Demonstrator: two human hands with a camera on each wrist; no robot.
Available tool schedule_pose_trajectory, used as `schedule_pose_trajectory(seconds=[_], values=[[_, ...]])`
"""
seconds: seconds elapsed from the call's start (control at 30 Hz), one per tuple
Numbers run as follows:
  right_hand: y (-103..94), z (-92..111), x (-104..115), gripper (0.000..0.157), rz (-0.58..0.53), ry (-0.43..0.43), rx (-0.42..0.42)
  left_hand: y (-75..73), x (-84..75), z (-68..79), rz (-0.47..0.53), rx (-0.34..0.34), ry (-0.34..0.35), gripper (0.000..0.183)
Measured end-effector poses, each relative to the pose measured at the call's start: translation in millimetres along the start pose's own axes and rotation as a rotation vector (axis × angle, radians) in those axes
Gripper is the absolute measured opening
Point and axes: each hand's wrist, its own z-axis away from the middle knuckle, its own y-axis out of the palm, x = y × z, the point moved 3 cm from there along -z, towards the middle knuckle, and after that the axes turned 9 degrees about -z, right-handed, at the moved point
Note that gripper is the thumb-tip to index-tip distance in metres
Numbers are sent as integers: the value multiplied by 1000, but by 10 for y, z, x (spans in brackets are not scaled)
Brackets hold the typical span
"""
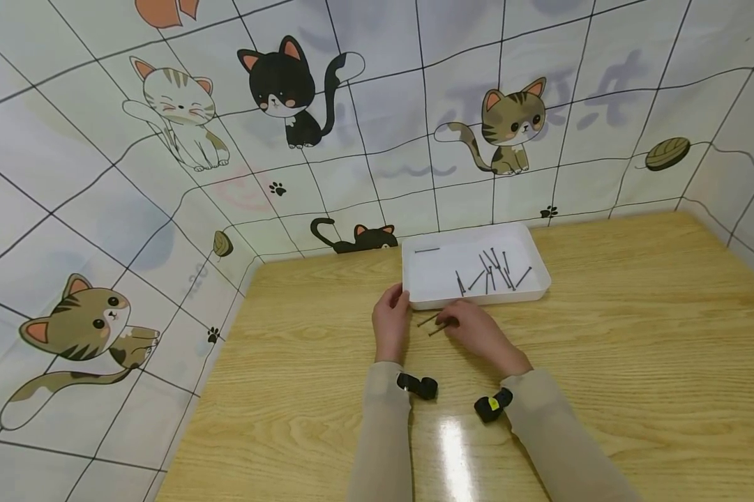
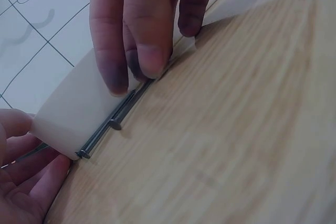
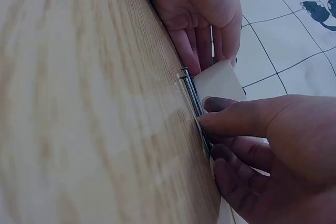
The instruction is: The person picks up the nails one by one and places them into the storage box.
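Note:
A shallow white tray (image 1: 436,272) stands against the back wall with several dark nails (image 1: 522,279) scattered in its right half. One lone nail (image 1: 427,249) lies near its back left corner. My left hand (image 1: 391,324) grips the tray's front left corner, fingers along the outside wall. Just in front of the tray, my right hand (image 1: 477,331) pinches nails (image 2: 122,114) low at the tabletop, between thumb and fingers. Their heads point left, towards the left hand. How many of these nails the fingers actually hold is hidden.
The wooden table (image 1: 634,335) extends to both sides and towards me. Behind and to the left rises a wall covering (image 1: 389,195) printed with cartoon cats and a grid. A small black camera (image 1: 418,385) sits on the left wrist, another camera (image 1: 492,404) on the right.

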Motion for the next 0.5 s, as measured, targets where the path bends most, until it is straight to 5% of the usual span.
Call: schedule_pose_trajectory(seconds=[0.27, 0.5], values=[[-10, 4, 72, 11, 69, -25, 34, 1, 0, 8, 6, -4, -12, 28], [-10, 9, 94, 9, 83, 57, 73, -2, 1, 4, 9, -2, -13, 29]])
